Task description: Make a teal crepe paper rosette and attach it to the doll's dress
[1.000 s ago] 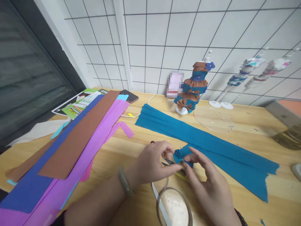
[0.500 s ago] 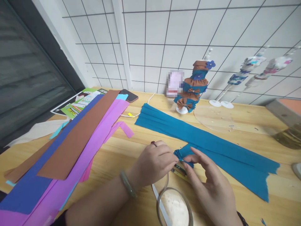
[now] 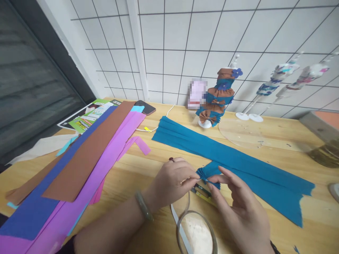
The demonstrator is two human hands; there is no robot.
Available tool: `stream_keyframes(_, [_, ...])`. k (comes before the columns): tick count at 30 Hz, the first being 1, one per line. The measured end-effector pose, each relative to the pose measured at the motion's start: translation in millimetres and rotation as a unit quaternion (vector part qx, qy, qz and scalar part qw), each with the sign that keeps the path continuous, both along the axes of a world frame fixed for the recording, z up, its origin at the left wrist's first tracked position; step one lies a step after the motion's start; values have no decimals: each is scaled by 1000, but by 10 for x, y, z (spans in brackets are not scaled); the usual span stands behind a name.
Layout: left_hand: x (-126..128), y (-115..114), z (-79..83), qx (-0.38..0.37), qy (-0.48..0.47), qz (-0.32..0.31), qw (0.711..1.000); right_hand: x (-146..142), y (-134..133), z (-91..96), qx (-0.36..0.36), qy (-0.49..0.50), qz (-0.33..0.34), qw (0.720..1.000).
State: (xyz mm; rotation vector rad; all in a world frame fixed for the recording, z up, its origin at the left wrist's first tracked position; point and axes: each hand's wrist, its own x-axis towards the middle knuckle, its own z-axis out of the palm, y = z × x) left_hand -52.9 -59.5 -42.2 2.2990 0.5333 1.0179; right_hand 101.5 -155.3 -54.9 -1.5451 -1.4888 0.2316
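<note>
Both my hands meet over a small pleated teal crepe-paper piece (image 3: 205,174) near the table's front edge. My left hand (image 3: 173,183), a green bangle on its wrist, is closed, pinching the gathered left end of the piece. With thumb and forefinger, my right hand (image 3: 238,208) pinches the piece's right side; its other fingers are spread. A long teal crepe-paper strip (image 3: 238,162) lies diagonally just behind the hands. Under the hands lies a small yellow-and-black tool (image 3: 202,192), partly hidden.
A clear tape roll (image 3: 197,231) lies at the near edge. Brown, blue and magenta paper strips (image 3: 79,169) cover the left of the wooden table (image 3: 278,141). A phone (image 3: 145,107), leaflets, a dressed doll figure (image 3: 218,98) and two more stands line the tiled wall.
My left hand's fingers closed tighter onto the pleated piece. My right hand shifted slightly right and down. The small tool beneath now shows more.
</note>
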Motion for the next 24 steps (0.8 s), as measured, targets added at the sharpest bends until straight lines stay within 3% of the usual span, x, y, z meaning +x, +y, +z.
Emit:
stream_keyframes(5, [8,-9,9,-64,-18,12,998,-4,-6,9,6,-9,-7,1000])
stream_keyframes(9, [-1,-39,65,-169,-7,34,985,-9,6,26,15,-31,-7,999])
stream_keyframes(16, [11,-89,74,-368,-38,-47,928,-22,24,73,38,-101,13,994])
stream_keyframes(20, [23,-91,31,-394,-54,-62,915,-26,25,67,43,-113,26,992])
stream_keyframes(24, [27,-88,-2,-372,-47,-48,926,-26,30,53,30,-99,25,994])
